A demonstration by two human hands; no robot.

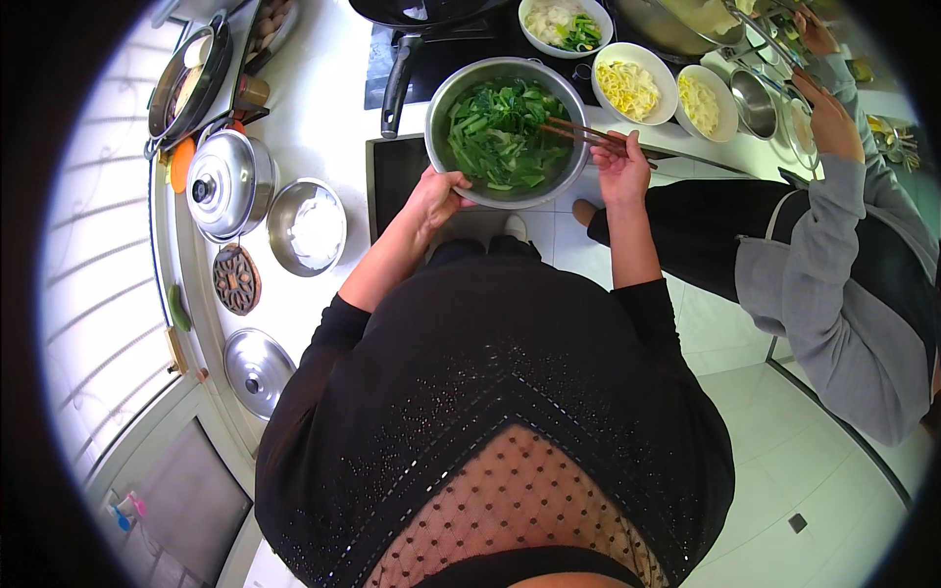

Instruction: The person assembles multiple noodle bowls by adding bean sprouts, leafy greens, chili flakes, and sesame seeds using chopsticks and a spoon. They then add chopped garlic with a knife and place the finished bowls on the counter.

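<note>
In front of me is a wide metal pot point(436, 147) holding dark leafy greens point(510, 122) in liquid. My left hand point(441, 199) grips its near-left rim. With closed fingers, my right hand point(621, 169) holds a pair of brown chopsticks point(578, 130), whose tips reach into the greens from the right side. Just beyond my right hand stands a white bowl of bean sprouts point(628, 88). Another white bowl point(720, 110) with pale yellowish food is to its right. At the far side, a third bowl point(573, 34) contains white food and chopped greens.
A wok handle point(397, 88) juts over the counter's edge. On the left counter stand a lidded pot point(230, 181), a metal basin point(307, 227), a dark trivet point(236, 279) and a metal lid point(258, 372). To the right, another person in a grey sleeve point(823, 265) holds a metal utensil.
</note>
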